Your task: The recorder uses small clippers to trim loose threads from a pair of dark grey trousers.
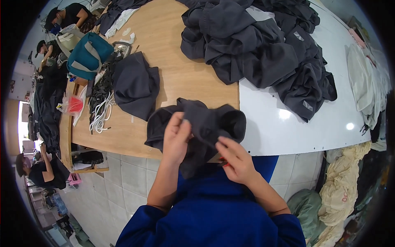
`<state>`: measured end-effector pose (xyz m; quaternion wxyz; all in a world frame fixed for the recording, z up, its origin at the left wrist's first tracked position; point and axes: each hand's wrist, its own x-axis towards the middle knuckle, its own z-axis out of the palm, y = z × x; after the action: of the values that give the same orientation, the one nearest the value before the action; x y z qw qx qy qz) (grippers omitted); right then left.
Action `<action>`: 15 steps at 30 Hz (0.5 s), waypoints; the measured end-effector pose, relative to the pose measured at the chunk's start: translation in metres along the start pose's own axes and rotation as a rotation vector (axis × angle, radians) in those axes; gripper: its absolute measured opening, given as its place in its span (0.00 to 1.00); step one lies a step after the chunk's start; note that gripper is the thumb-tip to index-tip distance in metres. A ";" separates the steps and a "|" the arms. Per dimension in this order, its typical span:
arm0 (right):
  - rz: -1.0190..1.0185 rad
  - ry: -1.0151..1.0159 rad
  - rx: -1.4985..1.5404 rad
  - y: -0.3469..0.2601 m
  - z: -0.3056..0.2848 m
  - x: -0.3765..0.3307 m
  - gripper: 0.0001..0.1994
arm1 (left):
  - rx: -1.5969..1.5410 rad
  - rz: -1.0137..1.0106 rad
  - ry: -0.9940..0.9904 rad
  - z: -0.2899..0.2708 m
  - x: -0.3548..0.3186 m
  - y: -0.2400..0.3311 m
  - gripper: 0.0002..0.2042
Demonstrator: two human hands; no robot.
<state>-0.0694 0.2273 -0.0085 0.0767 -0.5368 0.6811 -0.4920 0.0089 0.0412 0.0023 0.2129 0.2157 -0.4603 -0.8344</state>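
Both hands are raised over the table's front edge with a dark grey garment between them. My left hand pinches the cloth between thumb and fingers. At its right side, my right hand is closed on the garment's edge with bent fingers. A small red tool shows under those fingers, but the rest of it is hidden. The garment is bunched, with a round opening at its right end, and part of it hangs down over the table edge. Some of the cloth is slightly blurred.
A large heap of dark grey garments covers the far right of the wooden table and white table. Another grey piece, white cords and a teal bag lie left. Several people work beyond. Cream cloth bundles stand right.
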 end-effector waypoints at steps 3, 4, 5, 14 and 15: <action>0.039 0.163 -0.041 0.008 0.002 -0.003 0.22 | -0.430 0.080 0.036 0.010 -0.008 0.001 0.23; 0.057 0.148 0.022 0.010 0.000 -0.004 0.23 | -0.431 0.083 0.040 0.011 -0.008 0.002 0.23; 0.078 0.134 0.083 0.010 -0.001 -0.005 0.24 | -0.557 0.056 -0.050 0.012 -0.009 0.003 0.25; 0.207 0.214 0.238 0.006 -0.014 0.004 0.19 | -0.823 0.026 -0.157 0.015 -0.008 0.008 0.29; 0.286 0.232 0.286 0.003 -0.014 0.001 0.17 | -0.820 0.019 -0.136 0.016 -0.008 0.008 0.29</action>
<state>-0.0810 0.2349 -0.0035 0.1419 -0.3582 0.6779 -0.6261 0.0077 0.0520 0.0185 0.2579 0.0530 -0.1048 -0.9590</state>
